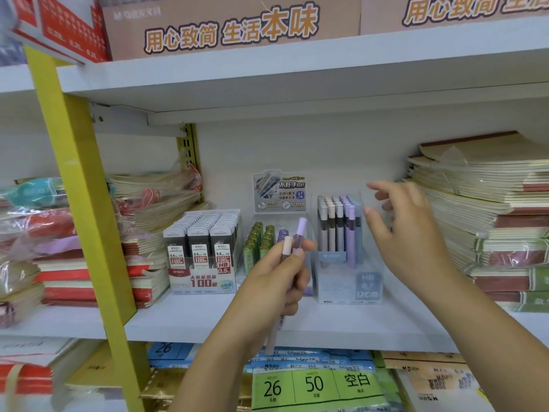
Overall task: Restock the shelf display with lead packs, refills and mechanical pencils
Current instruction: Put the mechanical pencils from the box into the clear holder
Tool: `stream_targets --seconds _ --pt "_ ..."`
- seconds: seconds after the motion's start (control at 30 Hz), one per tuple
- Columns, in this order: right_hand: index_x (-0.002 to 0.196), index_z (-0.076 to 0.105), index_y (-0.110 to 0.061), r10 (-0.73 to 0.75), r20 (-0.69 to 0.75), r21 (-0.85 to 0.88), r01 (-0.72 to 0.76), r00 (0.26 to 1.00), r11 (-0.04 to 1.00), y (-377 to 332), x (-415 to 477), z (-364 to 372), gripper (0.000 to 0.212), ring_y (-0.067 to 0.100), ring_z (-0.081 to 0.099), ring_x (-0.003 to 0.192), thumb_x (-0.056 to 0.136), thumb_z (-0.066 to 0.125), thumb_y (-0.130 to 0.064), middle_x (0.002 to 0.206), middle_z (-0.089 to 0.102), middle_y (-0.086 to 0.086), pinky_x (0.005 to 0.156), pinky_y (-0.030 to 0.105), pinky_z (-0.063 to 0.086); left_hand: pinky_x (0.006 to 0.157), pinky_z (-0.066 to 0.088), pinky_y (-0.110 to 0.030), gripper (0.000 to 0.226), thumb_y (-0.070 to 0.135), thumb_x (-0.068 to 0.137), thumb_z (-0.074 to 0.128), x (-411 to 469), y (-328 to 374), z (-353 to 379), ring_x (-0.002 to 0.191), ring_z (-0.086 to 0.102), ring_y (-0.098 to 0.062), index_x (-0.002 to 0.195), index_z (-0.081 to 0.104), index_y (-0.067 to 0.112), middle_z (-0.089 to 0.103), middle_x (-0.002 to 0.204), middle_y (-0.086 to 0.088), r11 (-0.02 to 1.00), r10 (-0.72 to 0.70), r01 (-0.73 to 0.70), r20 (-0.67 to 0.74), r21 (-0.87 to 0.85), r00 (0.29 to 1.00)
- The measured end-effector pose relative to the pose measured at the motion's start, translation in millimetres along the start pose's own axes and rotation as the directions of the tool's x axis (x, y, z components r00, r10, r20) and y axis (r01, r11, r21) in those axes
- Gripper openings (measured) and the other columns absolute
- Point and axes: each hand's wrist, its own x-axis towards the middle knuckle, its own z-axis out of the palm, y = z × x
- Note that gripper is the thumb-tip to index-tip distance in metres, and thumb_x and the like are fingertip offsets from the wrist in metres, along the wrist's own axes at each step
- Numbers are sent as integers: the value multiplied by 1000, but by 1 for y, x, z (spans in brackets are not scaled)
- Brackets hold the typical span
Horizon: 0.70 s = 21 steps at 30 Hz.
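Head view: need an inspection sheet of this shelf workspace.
Surface: white shelf, three displays standing mid-board.
Job's things: lead pack box at left, rows full; refill display in the middle, with green tubes; mechanical pencil display at right, pencils upright; two pencils, held.
Clutter: notebook stacks on both sides of the displays.
Hands: left hand grips both pencils in front of the refill display; right hand is open beside the mechanical pencil display, contact unclear.
Cables: nothing seen.
Surroundings: yellow upright at left; cardboard box on the shelf above; paper packs below.
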Motion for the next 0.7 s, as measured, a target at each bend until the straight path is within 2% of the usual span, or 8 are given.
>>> stream_targets --seconds 0.03,0.1,0.2,0.27,0.4,0.5,0.57,0.7 --pt "116 61 -23 -21 -11 66 22 1000 998 -9 0 -5 24 7 51 93 93 56 -23 103 53 -8 79 16 37 42 28 -18 25 29 104 45 0 1 2 47 27 -9 103 69 27 51 65 2 1000 -4 4 13 -22 1000" --pt "101 68 -25 -19 93 269 -7 996 963 -28 -2 -13 16 -1 55 87 90 57 -28 96 61 -15 71 5 38 42 28 -18 20 34 97 51 0 2 5 47 28 -9 93 69 26 54 66 1 999 -16 17 34 -47 999" --pt "108 69 -31 -50 400 484 -165 915 859 -47 -10 -16 21 -11 59 86 88 63 -29 96 67 -18 71 1 41 46 30 -20 18 40 92 54 1 1 10 49 31 -10 91 63 24 57 71 -1 1000 -25 26 80 -16 997" --pt "109 69 -29 -72 453 542 -210 889 814 -51 -15 -13 22 -11 61 80 88 67 -22 92 71 -13 66 2 42 49 32 -21 19 40 93 54 0 0 12 52 34 -11 94 63 24 57 75 -3 999 -26 28 106 -15 994" --pt "104 65 -22 2 400 660 -290 916 693 -48 -13 -12 17 5 69 82 90 63 -13 87 75 -3 70 11 50 58 45 -25 22 40 94 53 -1 -1 13 61 49 -14 99 69 26 61 79 -2 1000 -13 12 86 10 996" --pt "103 60 -21 69 246 744 -234 967 626 -42 -6 -15 16 12 70 77 94 56 -9 84 75 0 63 21 55 64 52 -25 22 35 104 46 -1 -1 7 66 56 -11 106 68 37 64 82 3 994 10 -16 54 110 998" --pt "103 58 -23 112 110 789 -156 988 594 -36 -1 -22 18 15 71 75 96 53 -7 84 73 2 57 23 56 56 50 -24 25 34 105 43 -2 -2 4 60 53 -10 107 65 43 64 79 3 986 13 -15 18 165 1000" --pt "102 55 -42 38 -104 696 46 994 717 -18 4 -35 27 14 70 87 97 52 -15 90 71 -2 61 22 55 43 31 -18 22 37 105 42 0 -4 1 46 34 -7 108 64 38 54 69 4 988 -16 21 -36 156 999"
